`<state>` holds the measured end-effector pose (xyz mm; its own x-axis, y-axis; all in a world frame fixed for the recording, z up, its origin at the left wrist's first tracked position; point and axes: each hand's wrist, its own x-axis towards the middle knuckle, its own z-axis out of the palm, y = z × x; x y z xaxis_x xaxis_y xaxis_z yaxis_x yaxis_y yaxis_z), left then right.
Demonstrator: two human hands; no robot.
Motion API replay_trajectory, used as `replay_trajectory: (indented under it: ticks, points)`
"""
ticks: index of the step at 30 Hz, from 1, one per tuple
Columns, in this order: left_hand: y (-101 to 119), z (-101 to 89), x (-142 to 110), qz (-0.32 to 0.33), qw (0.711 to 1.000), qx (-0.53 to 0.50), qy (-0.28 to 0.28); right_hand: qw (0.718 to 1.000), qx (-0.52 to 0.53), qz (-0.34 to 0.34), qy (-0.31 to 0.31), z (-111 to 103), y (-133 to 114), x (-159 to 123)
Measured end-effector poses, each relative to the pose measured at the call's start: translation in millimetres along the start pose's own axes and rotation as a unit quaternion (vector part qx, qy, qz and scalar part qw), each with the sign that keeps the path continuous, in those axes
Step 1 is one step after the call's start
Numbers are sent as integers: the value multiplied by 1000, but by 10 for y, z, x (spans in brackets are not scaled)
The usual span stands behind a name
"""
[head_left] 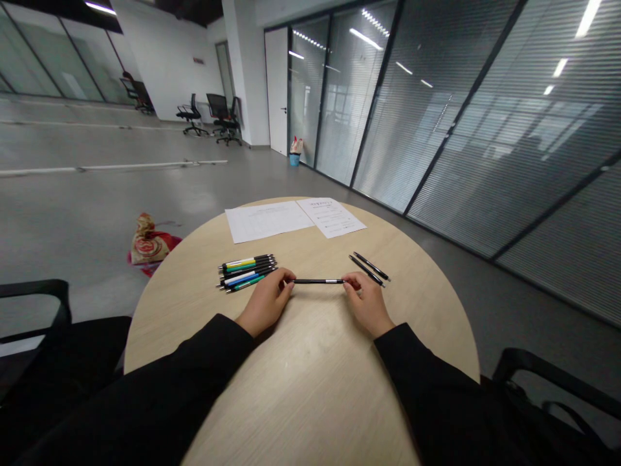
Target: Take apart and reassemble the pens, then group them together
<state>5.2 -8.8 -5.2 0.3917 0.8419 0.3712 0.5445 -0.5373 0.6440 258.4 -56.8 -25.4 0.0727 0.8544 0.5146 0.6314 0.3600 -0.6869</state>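
Observation:
A slim black pen (315, 281) with a pale band near its right end lies level between my two hands, over the round table. My left hand (269, 298) pinches its left end between thumb and fingers. At the other end, the fingertips of my right hand (365, 299) close on the tip. Beside my left hand lies a row of several pens (247, 272) with black, yellow, green, white and blue barrels; my hand hides some of their right ends. Two black pens (369, 268) rest side by side, slanted, just beyond my right hand.
Two printed paper sheets (269, 220) lie toward the far edge of the round wooden table (310, 388). Black chairs (557, 375) stand at both sides. On the floor at the left is a bin with a tan and red bag (148, 243). Glass partitions (460, 142) run along the right.

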Motion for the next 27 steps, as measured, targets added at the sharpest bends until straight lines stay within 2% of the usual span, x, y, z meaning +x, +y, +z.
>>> replay_trajectory:
  ticks: [27]
  points:
    - [-17, 3, 3, -3, 1000, 3, -6, 1000, 7, 16, -9, -3, -7, -1]
